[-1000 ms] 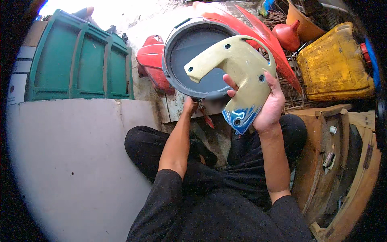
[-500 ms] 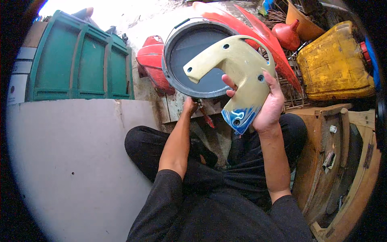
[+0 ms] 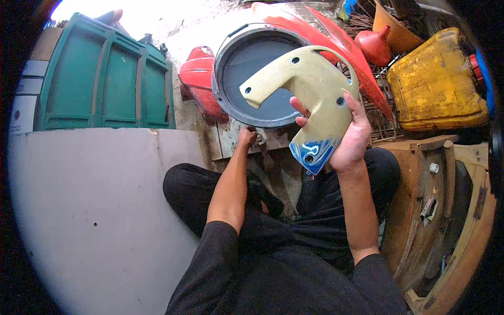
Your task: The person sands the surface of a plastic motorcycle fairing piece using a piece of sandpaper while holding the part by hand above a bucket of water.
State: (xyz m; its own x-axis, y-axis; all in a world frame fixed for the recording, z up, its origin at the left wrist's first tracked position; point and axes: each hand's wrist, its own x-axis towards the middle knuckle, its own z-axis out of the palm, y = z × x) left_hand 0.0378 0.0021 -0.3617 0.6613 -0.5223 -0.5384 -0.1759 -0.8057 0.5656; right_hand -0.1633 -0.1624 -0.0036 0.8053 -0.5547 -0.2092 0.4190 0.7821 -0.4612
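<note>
My right hand [image 3: 354, 139] grips a curved motorcycle fairing panel [image 3: 320, 92] by its edge and holds it raised over the near right side of a round black tub [image 3: 219, 92]. The panel is mostly bare beige with several screw holes; its lower tip is blue, with a worn paint edge. Dark liquid [image 3: 252, 55] fills the tub. My left hand [image 3: 248, 136] is low at the tub's near rim, its fingers curled and mostly out of sight; whatever they hold is hidden.
Red body panels [image 3: 202, 92] lie left of the tub, and more red panels [image 3: 352, 58] behind it. A red funnel [image 3: 374, 46] and yellow jerrycan [image 3: 436, 84] stand right. Wooden furniture [image 3: 409, 184] is beside my right knee, a white board [image 3: 100, 210] at my left.
The red strip hanging just right of my left hand has gone from view. My left hand has barely shifted, and the panel in my right hand stays almost still.
</note>
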